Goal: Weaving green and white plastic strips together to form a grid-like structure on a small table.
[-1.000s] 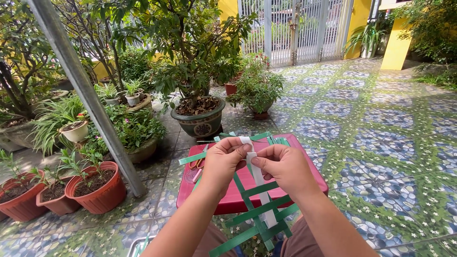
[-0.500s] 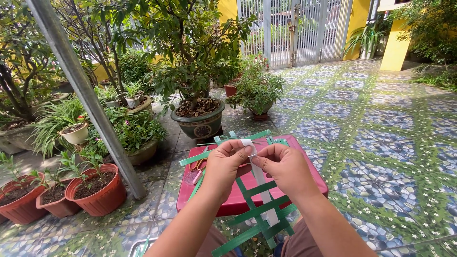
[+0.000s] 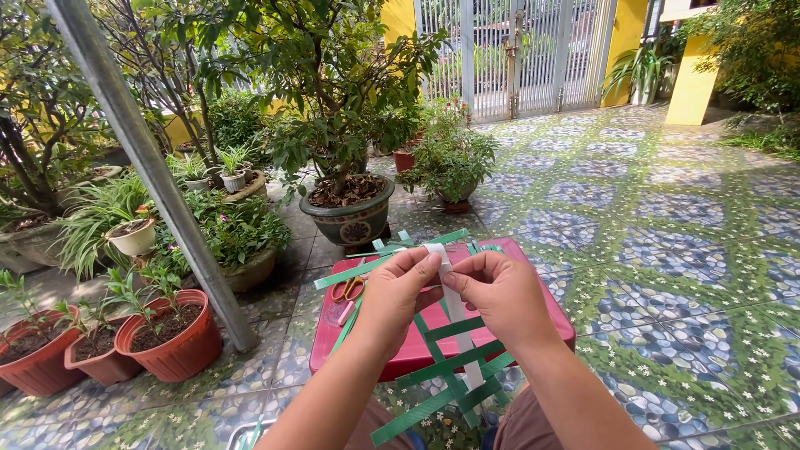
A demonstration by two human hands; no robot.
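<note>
Nearest the camera, a loose lattice of green strips (image 3: 450,367) hangs between the forearms, woven only in part, its lower ends free above the tiled floor (image 3: 667,250). A white strip (image 3: 457,312) runs up through it to the fingers. The left hand (image 3: 398,292) is closed, thumb and forefinger pinching the top end of the white strip; the right hand (image 3: 498,293) is closed too, pinching the same end from the other side, the two hands nearly touching.

Under them sits a red plastic stool (image 3: 533,329) (serving as the desk), with more green strips (image 3: 379,260) lying across it and a pair of orange-handled scissors (image 3: 350,289) at its left edge.

The risk, as I judge it: the crossings look slack, so a tug on the white strip could slide the green ones apart, and a sharp fold at the pinch could crease it.

Beyond stand terracotta pots (image 3: 171,337), a glazed planter (image 3: 348,218) and a white gate (image 3: 517,54).
</note>
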